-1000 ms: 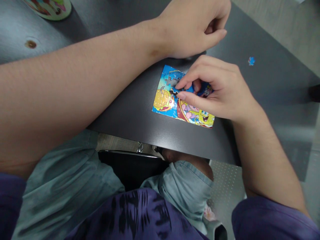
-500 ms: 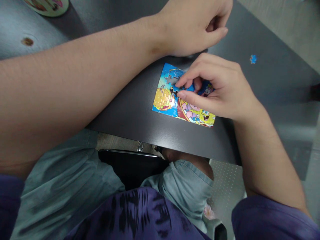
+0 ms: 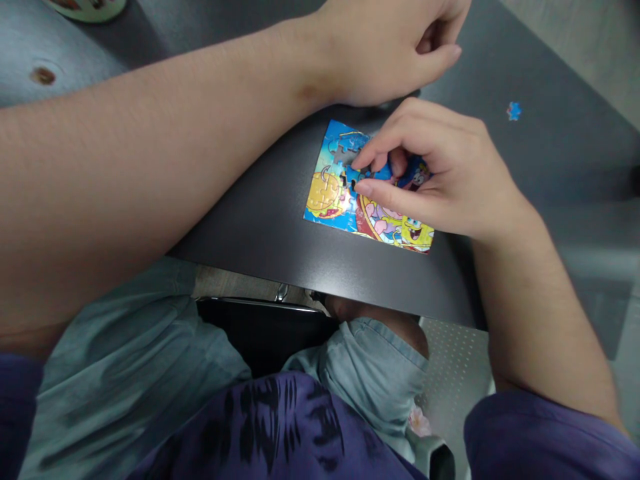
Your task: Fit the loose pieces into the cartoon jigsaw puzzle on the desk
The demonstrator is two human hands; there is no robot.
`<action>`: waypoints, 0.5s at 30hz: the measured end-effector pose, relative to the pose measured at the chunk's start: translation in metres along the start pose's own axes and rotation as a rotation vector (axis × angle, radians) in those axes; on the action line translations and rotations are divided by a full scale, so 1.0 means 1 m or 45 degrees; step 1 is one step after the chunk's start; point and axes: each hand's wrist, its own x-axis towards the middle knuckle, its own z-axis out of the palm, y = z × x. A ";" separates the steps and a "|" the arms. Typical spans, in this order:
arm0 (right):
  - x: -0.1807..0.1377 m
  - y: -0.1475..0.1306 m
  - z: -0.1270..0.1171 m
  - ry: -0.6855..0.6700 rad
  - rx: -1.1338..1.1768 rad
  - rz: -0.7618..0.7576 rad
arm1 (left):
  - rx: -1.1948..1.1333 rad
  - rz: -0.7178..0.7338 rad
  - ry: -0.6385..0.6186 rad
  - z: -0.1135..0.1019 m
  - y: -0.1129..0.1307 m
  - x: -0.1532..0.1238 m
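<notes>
A small cartoon jigsaw puzzle (image 3: 333,193) lies flat on the dark table (image 3: 260,227), near its front edge. My right hand (image 3: 440,170) rests on the puzzle, thumb and forefinger pinched on a blue puzzle piece (image 3: 356,175) at a gap in the upper left part of the picture. My left hand (image 3: 395,47) lies just beyond the puzzle, fingers curled into a loose fist. What it holds, if anything, is hidden. My left forearm crosses the table from the left.
A single loose blue piece (image 3: 513,111) sits on the table to the far right. A round colourful object (image 3: 85,8) shows at the top left edge. A brown spot (image 3: 43,75) marks the tabletop. My lap and a chair are below the table edge.
The pinched piece has shifted slightly left and down into the gap. The view has tilted a little; both arms stay in place.
</notes>
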 end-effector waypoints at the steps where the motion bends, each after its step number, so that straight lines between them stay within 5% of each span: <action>1: 0.000 0.000 0.000 0.006 0.000 -0.002 | 0.004 -0.002 -0.011 0.000 0.000 0.000; 15: -0.001 0.005 0.000 0.024 0.045 -0.040 | -0.032 0.010 -0.024 0.003 -0.002 0.009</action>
